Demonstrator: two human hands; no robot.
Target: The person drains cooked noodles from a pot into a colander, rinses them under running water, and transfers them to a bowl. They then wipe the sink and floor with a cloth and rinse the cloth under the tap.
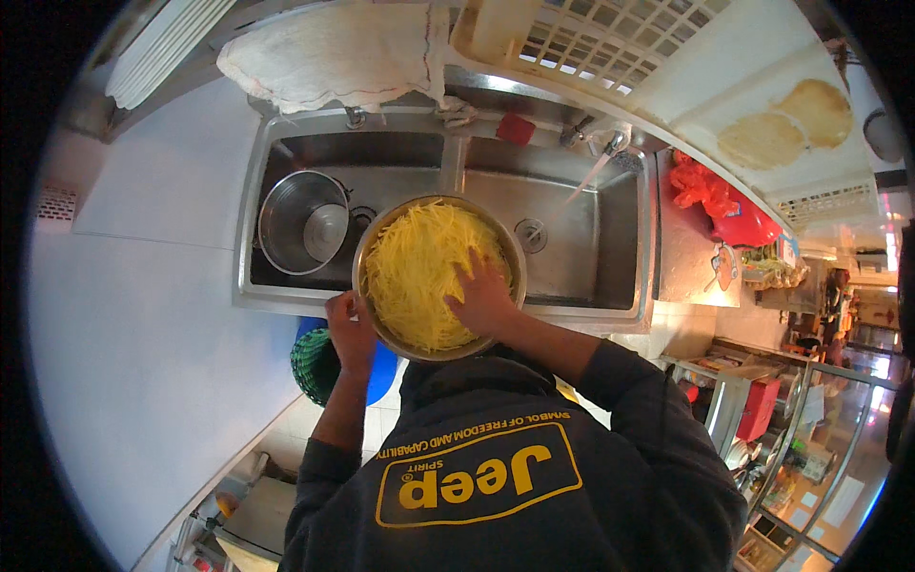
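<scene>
A wide metal bowl point(520, 282) rests at the front of the double sink, in front of the divider. Pale yellow shreds point(414, 272), which look like shredded potato, fill it nearly to the rim. My left hand point(352, 325) grips the bowl's left edge; its fingers under the rim are partly hidden. My right hand point(482, 294) lies on top of the shreds at the right side of the bowl, fingers spread and nothing grasped. Water runs from the faucet point(616, 141) into the right basin point(529, 189), beside the bowl.
A tall metal pot point(304, 222) stands in the left basin. A red sponge or cloth point(515, 129) sits on the sink's back ledge. White plastic crates point(607, 43) overhang the back right, near a red plastic bag point(743, 218). Below the left rim is a green basket point(314, 366).
</scene>
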